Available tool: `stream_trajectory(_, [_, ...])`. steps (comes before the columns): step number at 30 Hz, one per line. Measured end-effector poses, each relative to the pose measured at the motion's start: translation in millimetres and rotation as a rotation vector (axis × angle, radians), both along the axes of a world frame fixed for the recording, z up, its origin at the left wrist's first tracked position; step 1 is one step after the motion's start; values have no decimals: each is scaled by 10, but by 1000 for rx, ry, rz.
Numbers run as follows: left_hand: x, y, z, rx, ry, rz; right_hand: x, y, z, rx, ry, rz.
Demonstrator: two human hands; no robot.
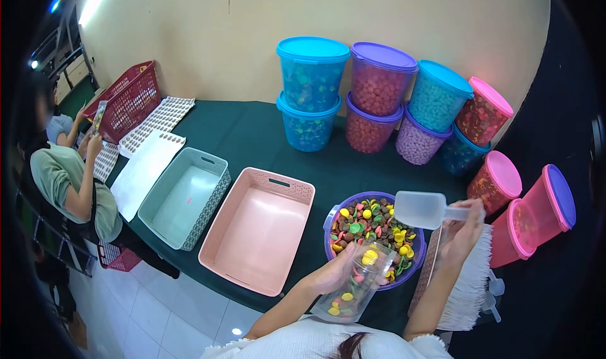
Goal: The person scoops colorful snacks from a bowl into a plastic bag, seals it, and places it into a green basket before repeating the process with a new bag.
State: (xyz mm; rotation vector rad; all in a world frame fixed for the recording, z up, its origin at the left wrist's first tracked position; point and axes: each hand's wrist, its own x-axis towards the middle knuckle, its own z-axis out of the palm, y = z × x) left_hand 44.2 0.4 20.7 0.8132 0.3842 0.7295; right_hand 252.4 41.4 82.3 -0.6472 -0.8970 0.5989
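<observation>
The person's left grip (pixel 336 273) is wrapped around a clear plastic pouch (pixel 336 305) of colourful sweets (pixel 347 296), its long axis slanting up rightward. Just beyond that grip sits a round purple plastic tub (pixel 421 253); rightward, the right grip (pixel 464 231) clasps a translucent white plastic scoop (pixel 418 210), pointing left.

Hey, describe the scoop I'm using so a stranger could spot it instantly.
On the dark green table, find the purple tub of colourful sweets. Just above its right side, the right hand holds a frosted, squarish scoop by its handle. Unlike the pale scoops lying farther right, it is held.
</observation>
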Motion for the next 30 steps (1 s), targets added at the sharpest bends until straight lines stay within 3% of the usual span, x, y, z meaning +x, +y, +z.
stream_trajectory(2, [-18, -7, -16, 41, -47, -16, 101, -66, -294, -293, 107, 60])
stream_trajectory(3, [-28, -15, -25, 74, -91, -27, 151, -102, -474, -292, 102, 55])
stream_trajectory(5, [-29, -25, -21, 132, -84, 1, 231, -159, -808, -518, -153, -99])
stream_trajectory(6, [-32, -38, -20, 186, -72, 32, 250, -187, -909, -520, -156, -102])
stream_trajectory(9, [-31, -67, -39, 154, -96, 64, 158, -289, -930, -560, -774, -499])
stream_trajectory(12, [-48, -70, -3, 231, -70, 99, 62, -401, -791, -509, -762, -666])
stream_trajectory(14, [-70, -74, -5, 266, -25, 123, -86, -554, -562, -505, -675, -580])
stream_trajectory(18, [-24, -114, 34, 292, 9, 224, -378, -748, -389, -204, -699, 108])
stream_trajectory(20, [4, -139, 36, 280, 27, 245, -602, -791, -384, -250, -769, 257])
stream_trajectory(21, [3, -141, 12, 388, 126, 345, -751, -799, -478, -250, -498, 344])
stream_trajectory(22, [-5, -144, -1, 500, 228, 442, -746, -792, -517, -256, -492, 341])
stream_trajectory(23, [-16, -178, 15, 249, 136, 395, -733, -788, -545, -307, -460, 370])
stream_trajectory(26, [-26, -197, 69, 284, 171, 566, -744, -822, -564, -413, -224, 455])
stream_trajectory(30, [-89, -192, 55, 341, 181, 464, -761, -749, -484, -431, -323, 228])
